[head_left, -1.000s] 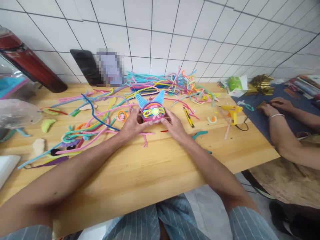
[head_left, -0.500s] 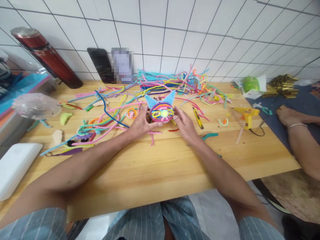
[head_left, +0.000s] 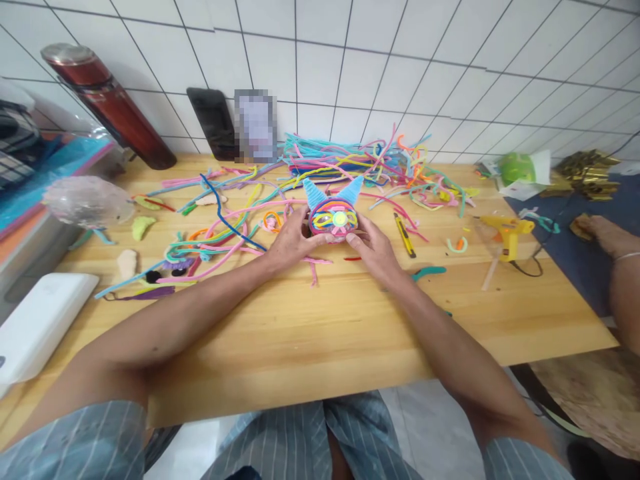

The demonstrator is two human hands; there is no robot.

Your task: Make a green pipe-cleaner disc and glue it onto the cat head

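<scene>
Between my two hands is a pipe-cleaner animal head (head_left: 334, 208), round and multicoloured, with two pointed light-blue ears and a yellow-centred front facing me. My left hand (head_left: 293, 239) grips its left side, thumb along the lower edge. My right hand (head_left: 373, 245) holds the right side with the thumb at the bottom rim. The fingers behind it are partly hidden. Just below lie a pink pipe-cleaner piece (head_left: 314, 264) and a short red one (head_left: 352, 258). A yellow utility knife (head_left: 405, 235) rests to the right of my right hand.
Loose pipe cleaners (head_left: 340, 157) are heaped along the tiled wall. A yellow glue gun (head_left: 509, 237) and teal-handled pliers (head_left: 429, 272) lie right. A red thermos (head_left: 110, 110), a black phone (head_left: 214, 125) and a white case (head_left: 47, 327) stand or lie left. Another person's arm (head_left: 625, 280) is at far right.
The whole view has shifted, so the table's things appear farther right. My right fingers have closed in along the lower right of the animal head, which both hands still hold.
</scene>
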